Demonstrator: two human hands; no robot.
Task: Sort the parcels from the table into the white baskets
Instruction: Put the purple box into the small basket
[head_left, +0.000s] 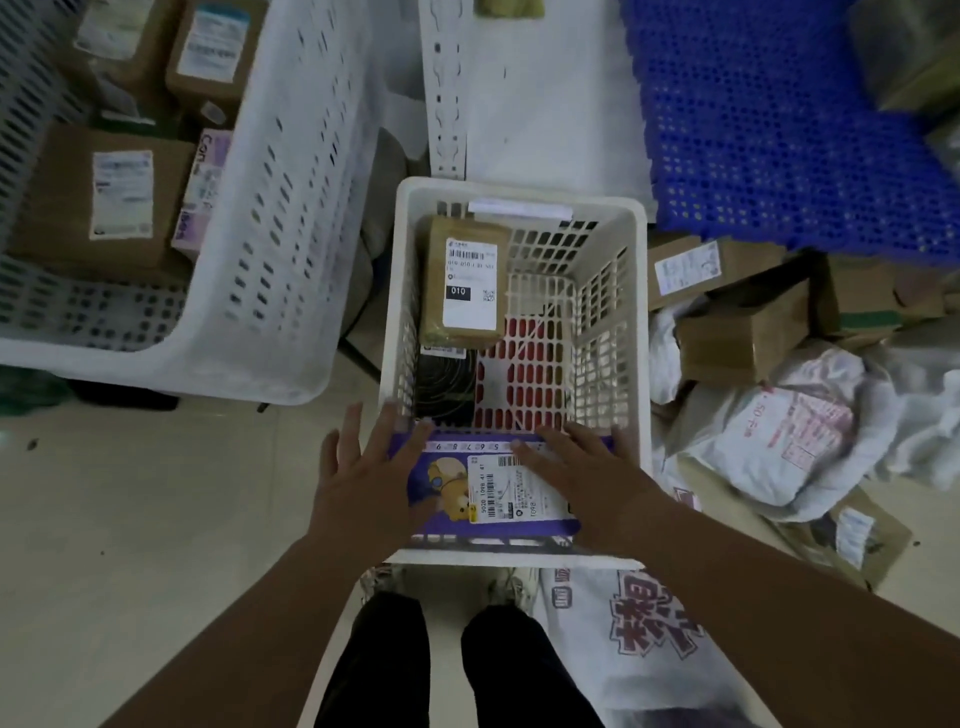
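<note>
At the near end of the small white basket (636, 332), over its near rim, a purple parcel (488, 493) with a cartoon bear and a white shipping label, lying flat, long axis running left to right across the basket's width, label print turned sideways. On its left end, the left hand (358, 483), fingers straight and spread, palm down, grip open and merely pressing. On its right end, the right hand (587, 483), fingers likewise extended flat over the top edge, curled round nothing, grip open. Deeper in the same basket, against the far left wall, a brown cardboard parcel (462, 280) with a white label marked 010, long axis pointing away from the person, near end tilted over a black parcel (447, 384) beneath it; red showing through the lattice floor beside them. To the left, on the floor, a large white basket (270, 208) holding several brown labelled boxes (104, 192). To the right, just beside the small basket, a heap of cardboard boxes (743, 332) and white plastic mailers (789, 447). Beyond, a blue perforated pallet (779, 130). At the bottom edge, two dark trouser legs (384, 660) and a printed white bag (639, 623) on the pale tiled floor (130, 519).
</note>
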